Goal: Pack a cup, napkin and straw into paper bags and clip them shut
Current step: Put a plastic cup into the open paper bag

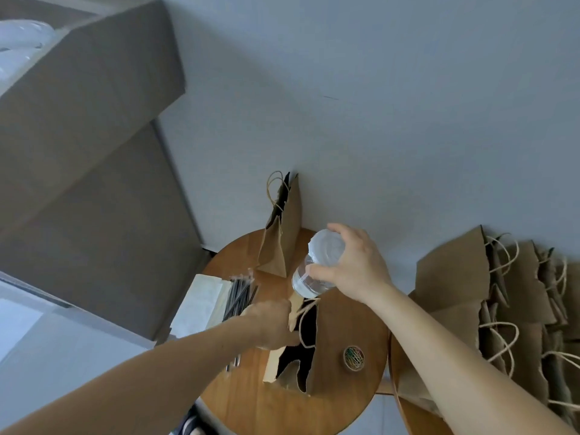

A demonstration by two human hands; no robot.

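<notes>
The clear plastic cup (314, 273) (its lid is on) hangs tilted just above the far end of an open paper bag (306, 340), held in the air and not yet inside it. The right hand (356, 265) grips the cup near the lid, with the thumb on the near side and the fingers curled over the far side. The left hand (273, 324) holds the bag's left rim, fingers curled on the paper, and the mouth gapes dark. The bag stands on a round wooden table (251, 403). Just right of it sits a small tub of coloured paper clips (353, 357). Left of the bag lie black straws (240, 298) and white napkins (201, 299). 1 more bag (282, 233) stands at the table's far edge against the wall. A stack of bags (502, 293) lies to the right, and large cardboard boxes (94, 152) rise on the left.
</notes>
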